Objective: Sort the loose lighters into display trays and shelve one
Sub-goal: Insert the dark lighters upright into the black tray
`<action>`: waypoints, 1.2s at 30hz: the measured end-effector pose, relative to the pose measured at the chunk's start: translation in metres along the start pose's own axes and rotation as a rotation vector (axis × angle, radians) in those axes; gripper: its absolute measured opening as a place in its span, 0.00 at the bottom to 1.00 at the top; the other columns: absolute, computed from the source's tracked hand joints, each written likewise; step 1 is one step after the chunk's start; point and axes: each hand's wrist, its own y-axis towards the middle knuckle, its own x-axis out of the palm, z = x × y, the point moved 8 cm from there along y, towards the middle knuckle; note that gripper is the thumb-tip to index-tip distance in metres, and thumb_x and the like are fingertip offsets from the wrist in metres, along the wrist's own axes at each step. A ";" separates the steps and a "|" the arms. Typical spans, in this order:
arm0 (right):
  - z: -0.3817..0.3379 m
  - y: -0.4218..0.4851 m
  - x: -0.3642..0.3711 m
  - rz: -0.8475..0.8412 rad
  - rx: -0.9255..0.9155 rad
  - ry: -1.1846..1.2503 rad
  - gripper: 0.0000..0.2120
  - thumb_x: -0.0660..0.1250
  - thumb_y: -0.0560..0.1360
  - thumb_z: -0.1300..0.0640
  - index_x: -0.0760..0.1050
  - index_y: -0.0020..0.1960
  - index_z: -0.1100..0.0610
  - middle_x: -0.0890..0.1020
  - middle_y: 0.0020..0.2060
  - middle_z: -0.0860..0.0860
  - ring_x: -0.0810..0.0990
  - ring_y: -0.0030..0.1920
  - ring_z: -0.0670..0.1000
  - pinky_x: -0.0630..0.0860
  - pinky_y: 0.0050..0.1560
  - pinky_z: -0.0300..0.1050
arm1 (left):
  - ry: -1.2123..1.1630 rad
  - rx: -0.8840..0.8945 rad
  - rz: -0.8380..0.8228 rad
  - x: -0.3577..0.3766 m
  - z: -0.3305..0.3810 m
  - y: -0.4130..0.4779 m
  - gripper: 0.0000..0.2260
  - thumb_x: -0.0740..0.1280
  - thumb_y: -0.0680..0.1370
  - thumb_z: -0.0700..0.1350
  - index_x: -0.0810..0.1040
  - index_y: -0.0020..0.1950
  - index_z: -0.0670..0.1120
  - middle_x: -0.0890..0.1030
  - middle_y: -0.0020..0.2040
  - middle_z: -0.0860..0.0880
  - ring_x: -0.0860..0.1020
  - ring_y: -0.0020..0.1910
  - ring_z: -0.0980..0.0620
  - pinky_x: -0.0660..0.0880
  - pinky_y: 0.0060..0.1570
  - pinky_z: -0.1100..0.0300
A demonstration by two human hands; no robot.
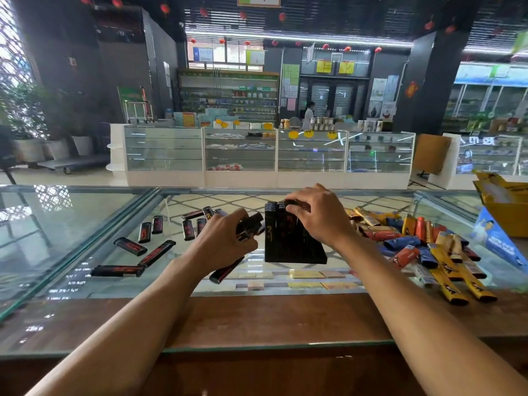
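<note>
glass counter point(71, 212); yellow box point(511, 215) far right; potted plants point(25, 118) far left

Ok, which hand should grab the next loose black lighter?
Left, probably: the left hand is beside the loose black lighters, all left of the tray; the right hand pinches a lighter at its top.

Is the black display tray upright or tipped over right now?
Upright. The black display tray stands on its base on the glass counter, lighter tops lined along its top, where the right hand grips one.

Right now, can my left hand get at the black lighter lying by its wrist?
Likely yes: that lighter lies clear on the glass, though the left hand grips several lighters.
</note>
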 end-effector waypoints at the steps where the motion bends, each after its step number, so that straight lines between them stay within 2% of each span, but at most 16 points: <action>1: 0.000 -0.001 0.001 0.026 -0.009 -0.035 0.12 0.74 0.76 0.54 0.84 0.59 0.54 0.86 0.49 0.51 0.77 0.50 0.51 0.74 0.54 0.50 | -0.008 0.005 0.010 0.000 0.000 0.000 0.13 0.74 0.74 0.46 0.77 0.55 0.48 0.80 0.40 0.56 0.78 0.36 0.60 0.72 0.34 0.70; 4: 0.002 -0.004 0.009 0.032 -0.018 -0.080 0.12 0.75 0.74 0.52 0.85 0.57 0.53 0.84 0.45 0.50 0.76 0.48 0.52 0.74 0.53 0.57 | -0.057 0.006 0.038 -0.001 -0.001 0.000 0.11 0.72 0.77 0.47 0.77 0.59 0.49 0.83 0.45 0.51 0.80 0.37 0.59 0.77 0.35 0.66; 6: 0.002 -0.006 0.014 0.034 -0.021 -0.091 0.13 0.75 0.74 0.52 0.85 0.57 0.53 0.82 0.44 0.49 0.76 0.48 0.52 0.75 0.52 0.58 | -0.086 -0.009 0.051 -0.003 -0.001 0.000 0.10 0.72 0.78 0.47 0.78 0.59 0.49 0.82 0.43 0.53 0.79 0.35 0.59 0.77 0.33 0.65; 8: 0.001 -0.007 0.015 0.056 -0.020 -0.105 0.13 0.75 0.74 0.52 0.85 0.58 0.52 0.82 0.45 0.48 0.76 0.49 0.52 0.74 0.52 0.57 | -0.088 -0.026 0.070 -0.006 0.000 0.001 0.09 0.72 0.79 0.49 0.79 0.58 0.50 0.81 0.40 0.56 0.78 0.35 0.61 0.74 0.33 0.67; 11: -0.002 -0.008 0.019 0.056 -0.014 -0.096 0.13 0.74 0.75 0.52 0.85 0.58 0.53 0.84 0.46 0.49 0.77 0.51 0.53 0.72 0.53 0.56 | -0.056 -0.032 0.097 -0.010 0.002 0.001 0.07 0.72 0.79 0.51 0.79 0.54 0.51 0.77 0.37 0.61 0.76 0.35 0.64 0.66 0.32 0.71; 14: -0.004 -0.010 0.021 0.059 -0.023 -0.118 0.13 0.74 0.75 0.52 0.84 0.59 0.53 0.84 0.47 0.49 0.77 0.52 0.54 0.70 0.52 0.54 | -0.045 -0.034 0.107 -0.013 0.004 -0.001 0.07 0.72 0.79 0.52 0.74 0.48 0.54 0.76 0.36 0.62 0.74 0.33 0.64 0.66 0.31 0.72; 19: -0.008 -0.014 0.021 0.067 -0.082 -0.270 0.14 0.75 0.74 0.52 0.84 0.59 0.52 0.81 0.46 0.49 0.76 0.51 0.55 0.71 0.50 0.53 | -0.058 -0.061 0.123 -0.016 0.003 -0.002 0.11 0.72 0.78 0.53 0.74 0.41 0.52 0.78 0.34 0.55 0.74 0.32 0.59 0.65 0.31 0.68; 22: -0.012 -0.017 0.021 0.068 -0.106 -0.319 0.15 0.68 0.78 0.47 0.83 0.61 0.52 0.80 0.48 0.50 0.76 0.54 0.56 0.70 0.51 0.53 | -0.096 -0.065 0.136 -0.018 0.005 -0.003 0.13 0.73 0.77 0.53 0.72 0.37 0.55 0.77 0.31 0.55 0.72 0.30 0.59 0.65 0.31 0.68; 25: -0.016 -0.019 0.019 0.055 -0.080 -0.191 0.21 0.58 0.82 0.41 0.81 0.65 0.50 0.79 0.53 0.47 0.72 0.59 0.52 0.65 0.56 0.52 | -0.150 -0.052 0.179 -0.022 0.009 -0.004 0.16 0.75 0.76 0.51 0.70 0.35 0.57 0.74 0.29 0.57 0.72 0.28 0.60 0.66 0.31 0.69; 29: -0.021 -0.021 0.018 -0.015 0.019 0.140 0.17 0.64 0.80 0.42 0.79 0.66 0.43 0.76 0.53 0.32 0.66 0.61 0.43 0.58 0.61 0.48 | -0.170 0.044 0.208 -0.025 0.018 -0.007 0.17 0.76 0.75 0.50 0.70 0.35 0.58 0.73 0.27 0.57 0.73 0.29 0.60 0.66 0.31 0.69; 32: -0.015 -0.021 0.022 -0.079 0.127 0.283 0.14 0.70 0.77 0.43 0.80 0.62 0.36 0.75 0.56 0.42 0.70 0.62 0.48 0.68 0.67 0.52 | -0.156 0.073 0.197 -0.022 0.021 -0.007 0.13 0.76 0.75 0.52 0.74 0.37 0.56 0.75 0.28 0.56 0.73 0.30 0.58 0.68 0.32 0.67; 34: -0.011 -0.021 0.018 -0.071 0.164 0.390 0.12 0.73 0.76 0.48 0.83 0.59 0.40 0.78 0.55 0.47 0.76 0.60 0.48 0.74 0.66 0.50 | -0.176 0.077 0.186 -0.021 0.021 -0.006 0.10 0.75 0.76 0.52 0.77 0.40 0.52 0.78 0.29 0.56 0.75 0.31 0.58 0.69 0.32 0.67; 36: -0.008 -0.021 0.009 -0.029 0.181 0.506 0.11 0.74 0.76 0.55 0.84 0.56 0.43 0.81 0.54 0.49 0.78 0.58 0.45 0.75 0.64 0.47 | -0.252 0.102 0.200 -0.024 0.021 -0.007 0.10 0.72 0.80 0.49 0.78 0.39 0.51 0.79 0.29 0.56 0.76 0.28 0.58 0.68 0.30 0.68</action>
